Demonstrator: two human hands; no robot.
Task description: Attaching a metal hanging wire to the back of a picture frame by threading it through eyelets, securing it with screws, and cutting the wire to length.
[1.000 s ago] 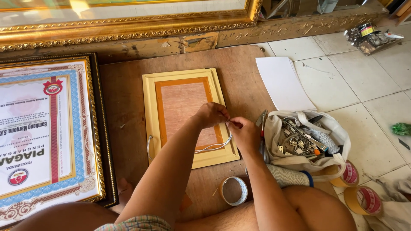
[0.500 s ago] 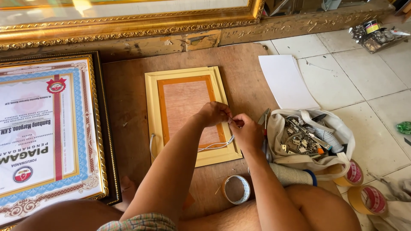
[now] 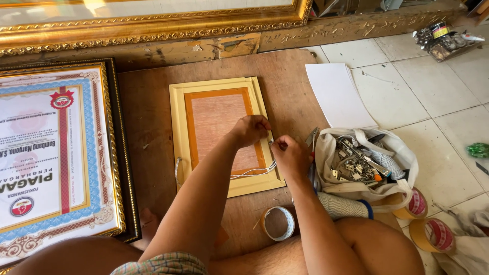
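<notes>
Your right hand (image 3: 291,155) and left hand (image 3: 250,130) pinch closed together at the right rail of the small yellow frame (image 3: 224,133), lying face-down just beyond them. You seem to be fixing the white cord (image 3: 254,170) there. Next comes a firm, steady pull.

Both forearms reach forward, the left hand (image 3: 250,130) and right hand (image 3: 289,155) curled, fingertips pinched close together.
</notes>
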